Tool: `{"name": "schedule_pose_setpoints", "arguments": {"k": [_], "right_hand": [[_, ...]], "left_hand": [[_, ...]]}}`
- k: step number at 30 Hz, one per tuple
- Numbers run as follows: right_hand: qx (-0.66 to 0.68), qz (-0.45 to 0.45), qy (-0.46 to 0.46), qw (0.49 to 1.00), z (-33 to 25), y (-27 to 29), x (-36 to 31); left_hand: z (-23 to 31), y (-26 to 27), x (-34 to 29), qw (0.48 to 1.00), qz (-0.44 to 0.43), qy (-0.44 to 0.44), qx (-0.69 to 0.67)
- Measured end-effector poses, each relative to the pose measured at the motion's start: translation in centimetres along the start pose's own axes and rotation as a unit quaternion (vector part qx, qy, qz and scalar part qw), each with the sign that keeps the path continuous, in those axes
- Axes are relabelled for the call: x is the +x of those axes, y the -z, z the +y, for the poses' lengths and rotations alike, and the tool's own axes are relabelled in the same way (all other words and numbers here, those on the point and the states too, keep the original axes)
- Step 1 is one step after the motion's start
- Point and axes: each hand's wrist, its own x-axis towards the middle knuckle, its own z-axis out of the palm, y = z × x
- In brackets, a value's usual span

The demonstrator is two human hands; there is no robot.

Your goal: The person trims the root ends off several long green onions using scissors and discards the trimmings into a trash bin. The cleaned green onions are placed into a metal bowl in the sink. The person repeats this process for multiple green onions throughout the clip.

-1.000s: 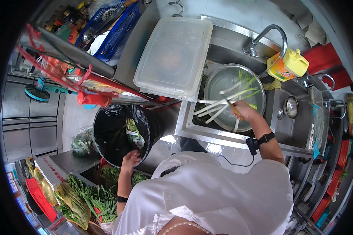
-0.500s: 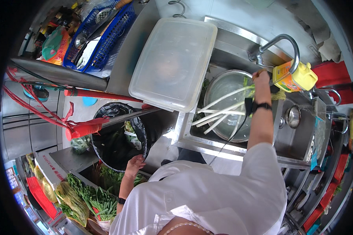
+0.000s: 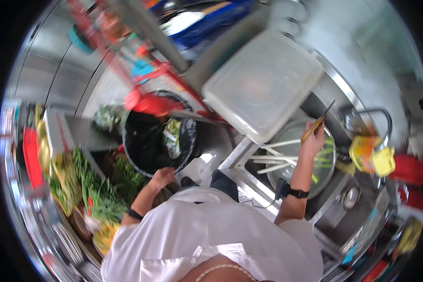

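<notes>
My right hand (image 3: pixel 311 143) is closed around the brown handle of a small knife (image 3: pixel 313 128), its blade pointing up and to the right. Below it, long pale vegetable stalks with green ends (image 3: pixel 279 159) lie across a round metal basin (image 3: pixel 332 164) in the sink, their white ends sticking out over the left rim. My left hand (image 3: pixel 162 178) is beside the near rim of a black-lined bin (image 3: pixel 141 136), its fingers loosely bent and apart, with nothing visible in them. Green and white vegetable scraps (image 3: pixel 172 138) show inside the bin.
A large translucent lidded tub (image 3: pixel 263 84) sits over the sink's left part. Beyond the basin are a faucet (image 3: pixel 385 122) and a yellow jug (image 3: pixel 373 157). Leafy greens (image 3: pixel 98 188) fill the lower left. A red-wrapped bar (image 3: pixel 188 89) crosses above the bin.
My right hand has left the stalks' green ends and now holds the knife above the basin. The view has turned, shifting the scene. My left hand stays by the bin.
</notes>
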Motion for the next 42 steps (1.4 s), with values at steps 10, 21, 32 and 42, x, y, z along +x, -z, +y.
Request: {"name": "schedule_pose_setpoints", "arguments": {"k": [10,21,32,42], "right_hand": [[-0.423,-0.199,0.173,0.867,-4.5,-12.6,-2.3],[-0.407,-0.096,0.134,0.899,-5.3,-16.4,-2.7],[-0.414,0.037,0.269,0.869,-3.6,-18.6,-24.1],[-0.340,-0.167,0.322,0.868,-2.3,-23.1,-34.1]], "left_hand": [[0.0,3.6,-4.9,0.975,0.083,-0.128,0.162],[-16.5,31.1,-17.1,0.668,0.725,-0.127,-0.105],[-26.6,45.8,-25.0,0.615,0.775,0.136,-0.050],[-20.1,59.9,-17.5,0.784,0.579,-0.051,-0.218]]}}
